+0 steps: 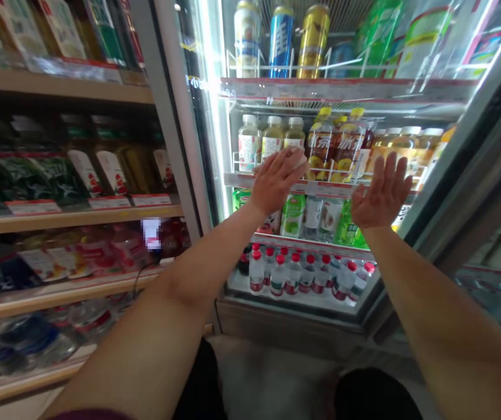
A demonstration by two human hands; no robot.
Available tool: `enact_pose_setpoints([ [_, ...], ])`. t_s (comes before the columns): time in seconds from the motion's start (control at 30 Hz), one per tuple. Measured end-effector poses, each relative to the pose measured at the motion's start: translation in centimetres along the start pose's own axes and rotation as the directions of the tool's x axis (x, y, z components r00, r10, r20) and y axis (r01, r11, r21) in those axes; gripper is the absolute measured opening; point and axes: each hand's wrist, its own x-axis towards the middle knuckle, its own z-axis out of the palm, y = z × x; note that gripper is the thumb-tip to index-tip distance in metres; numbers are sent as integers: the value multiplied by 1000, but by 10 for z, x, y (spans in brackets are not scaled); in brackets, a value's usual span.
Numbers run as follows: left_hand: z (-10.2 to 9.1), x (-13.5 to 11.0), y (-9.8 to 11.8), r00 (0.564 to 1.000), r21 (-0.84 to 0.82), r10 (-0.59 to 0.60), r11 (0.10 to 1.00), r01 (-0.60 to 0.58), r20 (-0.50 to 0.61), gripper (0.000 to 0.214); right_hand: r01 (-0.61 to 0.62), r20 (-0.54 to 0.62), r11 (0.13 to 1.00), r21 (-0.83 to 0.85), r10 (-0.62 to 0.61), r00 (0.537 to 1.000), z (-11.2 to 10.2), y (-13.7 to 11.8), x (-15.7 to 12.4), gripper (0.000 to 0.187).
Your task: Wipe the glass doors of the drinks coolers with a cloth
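My left hand is stretched forward at the glass door of a lit drinks fridge, its fingers extended and pointing right. A pale patch shows by its fingertips; whether it is a reflection or something thin under them is unclear. My right hand is raised flat toward the same door, fingers upward and thumb out to the left. Both appear at or very near the glass. Behind the left hand stand white-capped bottles; iced tea bottles with yellow caps are between the hands.
Cans line the fridge's top shelf, and small red-capped water bottles fill its bottom. Wooden shelves of bottled drinks run along the left. A dark door frame slants at the right. The floor shows below, between my dark-clothed knees.
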Motion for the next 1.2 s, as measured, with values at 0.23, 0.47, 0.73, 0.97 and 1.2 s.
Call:
enact_pose_setpoints([
  [0.23,8,-35,12,945,-17,319,948,-319,72,48,18,-50,1000,-17,-18,999,8,7,-2,76],
  [0.47,-12,-29,-37,995,82,-61,994,67,-81,54,60,-109,998,-28,-63,992,14,12,-3,78],
  [0.73,-27,-68,-39,944,51,318,945,-323,83,50,10,-40,1000,-18,-10,999,10,8,-2,78],
  [0.97,-28,-67,-53,995,75,86,993,-89,45,53,-5,-66,1000,-4,4,998,9,5,-2,77],
  [1.2,-30,-68,-59,970,4,204,979,-206,132,59,-2,-55,1000,11,3,998,8,5,-2,76],
])
